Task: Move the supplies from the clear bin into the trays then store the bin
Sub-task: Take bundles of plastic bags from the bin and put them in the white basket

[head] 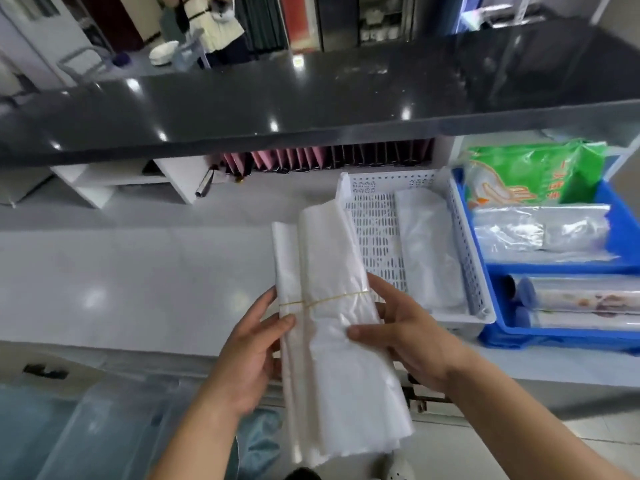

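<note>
I hold a long bundle of clear plastic bags (332,258), tied by a thin yellow rubber band, upright over the white counter's front edge. My left hand (252,351) grips its left side and my right hand (405,337) grips its right side, both just below the band. To the right sits a white perforated tray (377,233) with another folded stack of clear bags (429,251) lying in it. Beyond it stands a blue tray (623,233) with packets and rolls. The clear bin (104,427) is at the lower left, below the counter.
A dark glossy upper counter (311,98) overhangs the white work surface (138,282). Under it stand a row of pink and dark folders (329,157) and a white shelf unit (114,181). A green packet (533,174) leans in the blue tray. A person stands far behind.
</note>
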{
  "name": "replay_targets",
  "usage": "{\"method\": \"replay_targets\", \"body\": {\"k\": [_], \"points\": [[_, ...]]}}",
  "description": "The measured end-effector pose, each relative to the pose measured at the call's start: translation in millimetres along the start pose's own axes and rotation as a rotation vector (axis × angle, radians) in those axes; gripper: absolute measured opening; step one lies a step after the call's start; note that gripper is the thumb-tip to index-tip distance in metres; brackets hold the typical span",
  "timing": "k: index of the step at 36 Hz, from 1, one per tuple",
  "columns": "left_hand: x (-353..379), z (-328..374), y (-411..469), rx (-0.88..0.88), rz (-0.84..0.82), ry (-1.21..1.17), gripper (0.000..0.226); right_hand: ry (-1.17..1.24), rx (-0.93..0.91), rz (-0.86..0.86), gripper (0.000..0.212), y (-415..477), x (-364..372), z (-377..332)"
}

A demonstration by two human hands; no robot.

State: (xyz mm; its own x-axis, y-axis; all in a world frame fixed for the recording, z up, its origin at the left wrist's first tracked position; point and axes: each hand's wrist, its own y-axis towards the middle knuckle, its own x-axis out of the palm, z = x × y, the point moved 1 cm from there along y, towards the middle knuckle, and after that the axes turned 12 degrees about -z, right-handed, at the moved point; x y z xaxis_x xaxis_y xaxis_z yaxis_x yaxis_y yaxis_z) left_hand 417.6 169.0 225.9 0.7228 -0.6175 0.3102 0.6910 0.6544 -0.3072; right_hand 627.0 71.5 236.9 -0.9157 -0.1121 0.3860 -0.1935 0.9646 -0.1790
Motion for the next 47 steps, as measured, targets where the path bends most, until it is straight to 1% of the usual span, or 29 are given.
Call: {"method": "replay_targets", "body": {"k": [6,10,14,18,21,25,28,30,32,36,41,43,45,47], "points": [[-23.3,13.0,49.0,-0.026,-0.027,0.014,0.056,0.055,-0.018,0.11,0.062,19.2,-29.2,-12.2],[-52.2,19.6,81.2,-0.043,-0.057,0.002,0.051,0.091,-0.022,0.189,0.066,28.1,-50.3,-20.3],[-79.9,26.6,107.3,-0.075,-0.074,-0.041,0.051,0.083,0.013,0.321,0.073,37.3,-74.3,-32.2],[-102.4,26.8,132.7,-0.118,-0.065,-0.094,0.048,0.055,0.069,0.438,0.072,50.7,-98.8,-36.3],[-115.7,27.6,150.5,-0.144,-0.097,-0.101,0.045,0.055,0.113,0.461,0.063,69.8,-114.4,-33.8],[-130.8,30.2,170.0,-0.173,-0.128,-0.115,0.045,0.029,0.166,0.435,0.066,99.6,-127.4,-27.9],[-140.0,31.1,182.2,-0.205,-0.152,-0.118,0.046,-0.113,0.333,0.486,0.077,117.8,-128.2,-13.8],[-146.3,32.6,190.1,-0.223,-0.167,-0.134,0.048,-0.198,0.397,0.546,0.087,124.8,-127.6,-2.7],[-149.5,33.8,195.8,-0.235,-0.185,-0.148,0.05,-0.215,0.409,0.566,0.088,127.4,-126.9,4.3],[-151.0,27.8,203.5,-0.265,-0.23,-0.192,0.053,-0.269,0.453,0.545,0.086,128.1,-124.7,5.1],[-137.4,21.2,211.9,-0.287,-0.323,-0.242,0.053,-0.411,0.492,0.575,0.084,124.1,-120.8,5.7],[-130.3,23.4,214.6,-0.293,-0.362,-0.254,0.052,-0.531,0.514,0.628,0.08,124.1,-116.2,9.0],[-125.5,27.5,216.0,-0.293,-0.392,-0.259,0.052,-0.735,0.539,0.719,0.074,123.9,-112.1,11.3],[-122.7,33.6,216.9,-0.282,-0.417,-0.249,0.051,-0.942,0.589,0.752,0.07,123.4,-108.3,12.7]]}}
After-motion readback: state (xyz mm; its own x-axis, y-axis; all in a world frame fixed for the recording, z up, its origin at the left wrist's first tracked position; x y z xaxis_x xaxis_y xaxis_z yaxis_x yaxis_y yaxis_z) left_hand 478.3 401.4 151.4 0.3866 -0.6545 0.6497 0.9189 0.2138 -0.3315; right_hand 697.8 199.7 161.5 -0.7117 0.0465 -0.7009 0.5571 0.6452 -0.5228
